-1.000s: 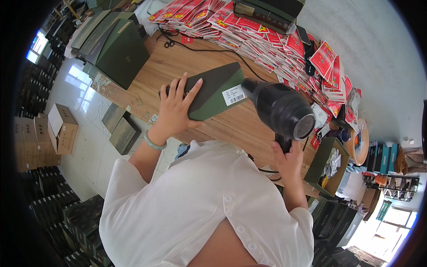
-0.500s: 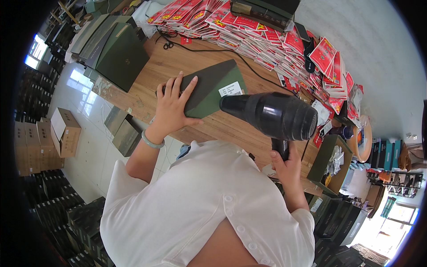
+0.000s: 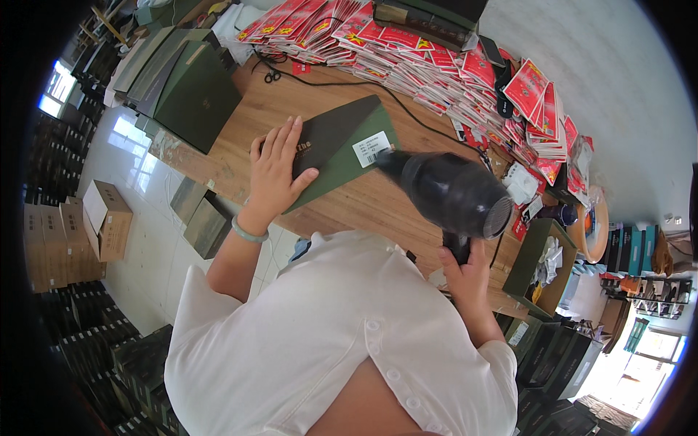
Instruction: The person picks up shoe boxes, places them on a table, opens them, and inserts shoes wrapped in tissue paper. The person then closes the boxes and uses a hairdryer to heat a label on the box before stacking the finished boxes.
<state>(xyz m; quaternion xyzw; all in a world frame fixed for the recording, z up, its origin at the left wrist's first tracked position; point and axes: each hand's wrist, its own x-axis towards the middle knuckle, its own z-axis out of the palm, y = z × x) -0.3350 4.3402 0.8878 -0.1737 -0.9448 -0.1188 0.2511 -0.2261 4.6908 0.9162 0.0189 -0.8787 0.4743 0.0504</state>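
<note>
A dark green and brown box (image 3: pixel 331 134) lies at a slant on the wooden table in front of me. My left hand (image 3: pixel 276 163) rests on its left part, palm down, fingers stretched out over the surface. Near the box's right end sits a white barcode label (image 3: pixel 372 149). In my right hand (image 3: pixel 465 272) is a black hair dryer (image 3: pixel 454 192), gripped by its handle. Its nozzle points left at the label's right edge, and whether it touches the box I cannot tell. The dryer looks slightly blurred.
Red printed packets (image 3: pixel 407 69) lie heaped along the table's far side, with a black cord (image 3: pixel 327 83) in front. Green boxes (image 3: pixel 193 98) stand on the far left corner. An open green box (image 3: pixel 542 269) is at the right. Brown cartons (image 3: pixel 102 218) stand on the floor.
The box has turned a little under my left hand, whose fingers have come closer together and whose thumb has shifted. The hair dryer has tilted, its nozzle moving slightly right and its rear dropping.
</note>
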